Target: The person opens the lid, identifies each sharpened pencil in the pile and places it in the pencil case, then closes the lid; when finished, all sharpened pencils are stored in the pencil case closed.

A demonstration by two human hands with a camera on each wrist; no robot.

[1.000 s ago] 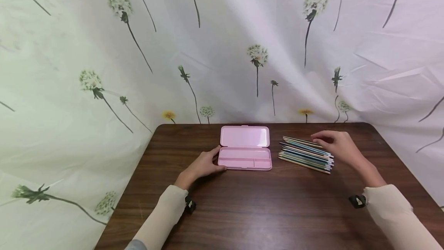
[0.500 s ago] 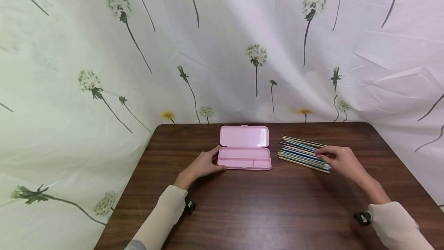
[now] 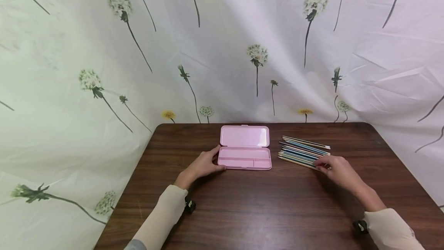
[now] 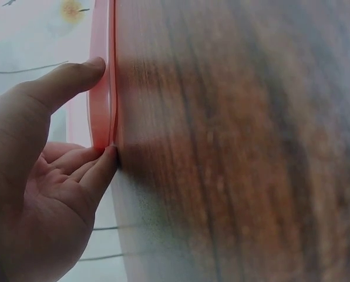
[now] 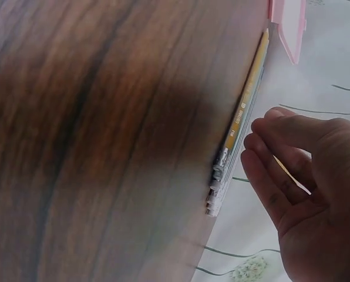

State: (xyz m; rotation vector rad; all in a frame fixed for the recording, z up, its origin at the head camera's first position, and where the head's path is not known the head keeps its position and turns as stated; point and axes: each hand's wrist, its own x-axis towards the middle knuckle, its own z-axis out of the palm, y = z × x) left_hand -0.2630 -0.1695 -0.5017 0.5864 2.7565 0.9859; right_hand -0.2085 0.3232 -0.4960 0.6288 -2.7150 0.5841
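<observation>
A pink pencil case (image 3: 244, 158) lies with its lid (image 3: 244, 136) folded back on the brown table. Its compartments hold nothing that I can see. My left hand (image 3: 202, 164) grips the case's left end, thumb on the front side and fingers round the far corner, as the left wrist view (image 4: 100, 106) confirms. To the right of the case lies a row of several pencils (image 3: 298, 152), points to the left and eraser ends to the right. Over the near eraser ends hovers my right hand (image 3: 338, 169), fingers loosely bent; the right wrist view shows a yellow pencil (image 5: 239, 117) beside it, apart from its fingertips.
The dark wooden table (image 3: 243, 207) has its back edge against a white curtain (image 3: 222, 49) printed with dandelions. Beneath each forearm a small black wrist camera shows near the sleeve cuff (image 3: 378, 219).
My right hand has moved from the far pencils toward the near ones, along their eraser ends. The far pencils' ends are uncovered now. Left hand and pencil case stay put.
</observation>
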